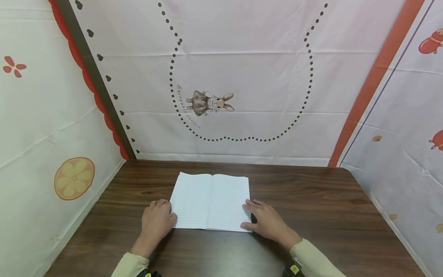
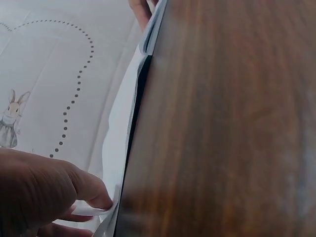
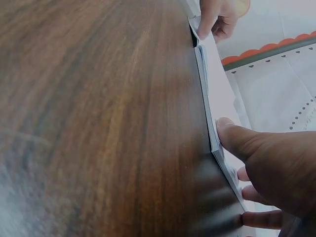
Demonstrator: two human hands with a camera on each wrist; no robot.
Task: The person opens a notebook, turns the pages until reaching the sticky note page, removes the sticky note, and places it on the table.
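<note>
An open notebook [image 1: 194, 200] with blank ruled pages lies flat on the dark wooden table. At its left edge is my left hand [image 1: 156, 219], thumb over the lower left page and fingers curled at the side. The left wrist view shows the left thumb [image 2: 98, 192] and fingers with the page edge between them. My right hand [image 1: 268, 221] rests on the right edge, its thumb and fingers spread apart on the page. In the right wrist view the right thumb [image 3: 232, 133] touches the near page edge, and one fingertip reaches past the side edge.
The brown wooden table [image 1: 311, 200] extends around the notebook on all sides. Printed cloth [image 1: 256, 84] with a rabbit and dotted line hangs behind it. More patterned cloth stands at the left [image 1: 34, 123] and right [image 1: 405, 127].
</note>
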